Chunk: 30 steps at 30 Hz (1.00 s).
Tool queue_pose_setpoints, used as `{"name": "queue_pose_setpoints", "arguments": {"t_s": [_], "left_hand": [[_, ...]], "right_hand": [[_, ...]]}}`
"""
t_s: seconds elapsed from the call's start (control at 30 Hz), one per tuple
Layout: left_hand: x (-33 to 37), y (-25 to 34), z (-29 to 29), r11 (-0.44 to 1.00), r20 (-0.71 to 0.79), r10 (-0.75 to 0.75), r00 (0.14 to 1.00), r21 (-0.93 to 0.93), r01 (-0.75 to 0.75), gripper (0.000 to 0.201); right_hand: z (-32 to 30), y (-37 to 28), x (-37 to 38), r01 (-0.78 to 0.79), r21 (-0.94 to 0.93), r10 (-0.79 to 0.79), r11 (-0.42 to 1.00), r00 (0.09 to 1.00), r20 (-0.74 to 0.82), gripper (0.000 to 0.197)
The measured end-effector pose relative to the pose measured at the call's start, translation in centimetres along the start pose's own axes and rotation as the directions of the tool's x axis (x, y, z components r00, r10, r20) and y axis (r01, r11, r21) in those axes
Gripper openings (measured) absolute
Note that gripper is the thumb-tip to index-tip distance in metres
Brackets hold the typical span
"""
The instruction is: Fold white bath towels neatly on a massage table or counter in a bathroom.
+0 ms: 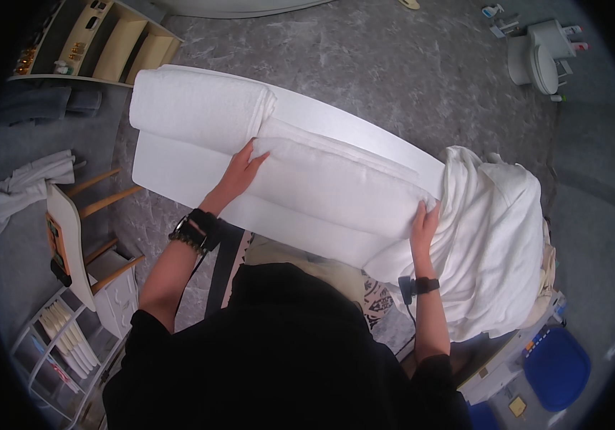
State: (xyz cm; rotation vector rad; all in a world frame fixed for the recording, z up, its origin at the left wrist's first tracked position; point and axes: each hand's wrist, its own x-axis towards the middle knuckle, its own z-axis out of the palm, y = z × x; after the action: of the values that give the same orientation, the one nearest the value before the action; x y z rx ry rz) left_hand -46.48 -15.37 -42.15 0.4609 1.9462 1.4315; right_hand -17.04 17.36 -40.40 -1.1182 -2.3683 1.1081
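Two bare hands: left hand (pixel 243 168), right hand (pixel 424 223), both flat on same towel. Two folded white terry towels: one under hands (pixel 336 186), one at far left (pixel 196 104). One heaped white cloth pile (pixel 493 236). One white tabletop (pixel 178 168). One blue plastic bin (pixel 556 369).

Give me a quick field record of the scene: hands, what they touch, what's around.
left hand: flat on the folded white towel, at its left end
right hand: on the towel's right end, fingers spread
surface: white table
beside: second folded towel at the table's left end
right of table: heap of white linen
floor: grey; wooden chair on the left, blue bin at lower right
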Motion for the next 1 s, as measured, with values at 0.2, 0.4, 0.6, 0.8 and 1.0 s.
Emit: {"name": "queue_pose_setpoints", "arguments": {"t_s": [0.2, 0.4, 0.6, 0.8, 1.0], "left_hand": [[4.4, -3.3, 0.8, 0.934, -0.061, -0.082, 0.995, 0.344, 0.098, 0.046], [5.0, -2.6, 0.9, 0.964, -0.077, -0.084, 0.994, 0.245, 0.1, 0.047], [4.3, 2.5, 1.9, 0.763, -0.105, 0.255, 0.961, 0.633, -0.133, 0.04], [7.1, 0.2, 4.1, 0.338, 0.291, 0.296, 0.91, 0.859, -0.385, 0.039], [8.2, -1.0, 3.9, 0.524, 0.198, 0.268, 0.943, 0.791, -0.315, 0.037]], "right_hand": [[3.8, 3.1, 3.2, -0.084, -0.103, 0.083, 0.991, 0.996, -0.014, 0.028], [2.9, 5.4, 4.1, -0.228, -0.08, 0.236, 0.97, 0.965, 0.115, 0.031], [2.9, -0.4, 4.2, 0.18, -0.227, -0.201, 0.957, 0.977, -0.071, 0.033], [6.9, -0.5, 5.1, 0.382, -0.405, -0.297, 0.831, 0.92, 0.257, 0.042], [7.0, -0.2, 5.9, 0.261, -0.32, -0.196, 0.911, 0.956, 0.22, 0.042]]}}
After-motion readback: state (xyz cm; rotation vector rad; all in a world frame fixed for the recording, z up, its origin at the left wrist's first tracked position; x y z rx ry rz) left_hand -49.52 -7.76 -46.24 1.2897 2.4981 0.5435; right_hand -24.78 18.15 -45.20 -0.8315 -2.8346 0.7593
